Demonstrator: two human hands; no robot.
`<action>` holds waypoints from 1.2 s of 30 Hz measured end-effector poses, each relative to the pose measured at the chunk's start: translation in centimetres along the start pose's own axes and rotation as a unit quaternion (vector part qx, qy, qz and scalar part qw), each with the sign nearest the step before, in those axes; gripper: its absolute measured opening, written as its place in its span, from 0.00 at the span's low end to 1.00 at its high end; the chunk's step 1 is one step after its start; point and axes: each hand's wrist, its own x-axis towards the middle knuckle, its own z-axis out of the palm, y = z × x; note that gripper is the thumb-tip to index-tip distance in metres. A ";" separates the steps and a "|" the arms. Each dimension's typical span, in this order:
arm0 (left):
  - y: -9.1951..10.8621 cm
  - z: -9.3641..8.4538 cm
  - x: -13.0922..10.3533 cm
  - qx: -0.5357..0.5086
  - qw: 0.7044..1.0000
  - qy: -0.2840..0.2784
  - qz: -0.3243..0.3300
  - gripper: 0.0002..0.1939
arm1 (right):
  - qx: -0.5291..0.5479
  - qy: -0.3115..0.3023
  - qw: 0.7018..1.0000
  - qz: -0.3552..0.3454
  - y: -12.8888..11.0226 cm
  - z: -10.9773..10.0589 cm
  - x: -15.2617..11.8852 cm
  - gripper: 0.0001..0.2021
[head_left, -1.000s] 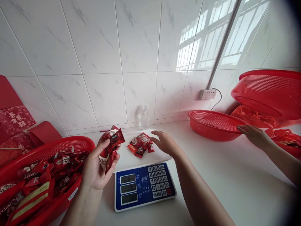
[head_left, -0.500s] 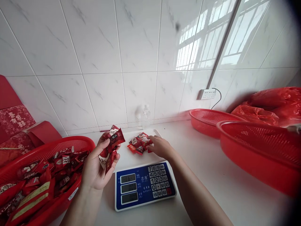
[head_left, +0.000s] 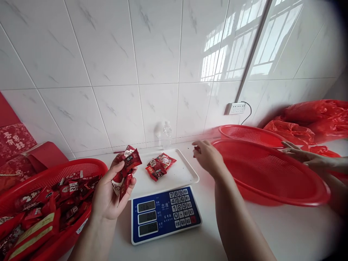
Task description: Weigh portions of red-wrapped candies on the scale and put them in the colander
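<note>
My left hand is closed around several red wrapped candies, held up left of the scale's tray. My right hand is past the tray's right side, fingers bent and pinched on a small red candy packet, mostly hidden by the fingers. Several more red candy packets lie on the white tray of the scale. The blue keypad panel of the scale faces me, with three small displays.
At left stands a red basket full of wrapped candies, with red boxes behind. Red baskets stand at right; a co-worker's hands are by them. A clear bottle, a socket strip and red plastic bags are further back.
My right hand has moved right, off the tray, with a small red packet in its fingers. The near right basket has shifted left and tilted. A co-worker's hands have appeared at right.
</note>
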 end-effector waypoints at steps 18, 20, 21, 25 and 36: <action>-0.5 -0.2 0.3 0.015 1.000 -0.002 -0.004 0.11 | -0.024 -0.147 0.987 0.062 3.3 4.1 1.9 0.21; -0.5 -0.3 0.3 0.016 1.000 -0.003 -0.004 0.11 | -0.025 -0.138 0.989 0.047 2.6 4.3 1.8 0.22; -0.5 -0.3 0.4 0.017 1.000 -0.002 -0.003 0.11 | -0.025 -0.129 0.991 0.037 2.1 4.5 1.7 0.23; -0.6 -0.2 0.4 0.017 1.000 0.001 -0.006 0.11 | -0.007 -0.113 0.993 -0.042 -0.6 5.7 0.8 0.22; -0.4 -0.3 0.3 0.017 1.000 -0.008 -0.004 0.10 | 0.033 -0.137 0.985 -0.098 -2.3 7.7 -0.2 0.12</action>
